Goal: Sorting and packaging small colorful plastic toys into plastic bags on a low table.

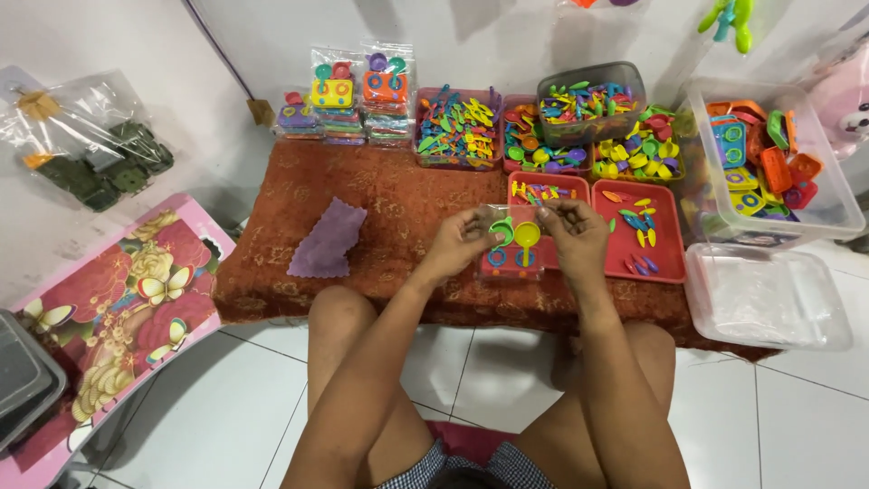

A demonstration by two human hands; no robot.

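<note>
Your left hand [460, 241] has its grip closed around a small clear bag [496, 217], touching a green toy spoon [501, 232]. Your right hand [574, 231] pinches the other edge of the bag with its fingers together, just above a yellow toy spoon [527, 237]. Both spoons hang between your hands, over a small red toy stove [510, 260] that lies on the brown cloth [398, 208]. A red tray [668, 244] with small utensils is just beside your right hand, and a purple cloth [327, 241] lies well apart to the left.
</note>
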